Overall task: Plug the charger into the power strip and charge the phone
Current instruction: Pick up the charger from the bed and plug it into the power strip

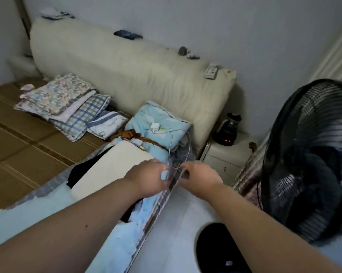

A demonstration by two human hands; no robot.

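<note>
A white charger plug [154,127] lies on a folded light-blue blanket [162,123] on the bed. Its thin white cable [188,143] loops down to my hands at the bed's edge. My left hand [148,177] is closed around a pale flat object at its fingertips, probably the phone [164,174], mostly hidden. My right hand [199,177] pinches the cable end just beside it. No power strip is visible.
A cream headboard [127,71] with a remote [211,70] on top backs the bed. Folded cloths [68,103] and a white pillow [115,164] lie on the bed. A nightstand [229,154] holds a black kettle [228,131]. A black fan [311,160] stands right.
</note>
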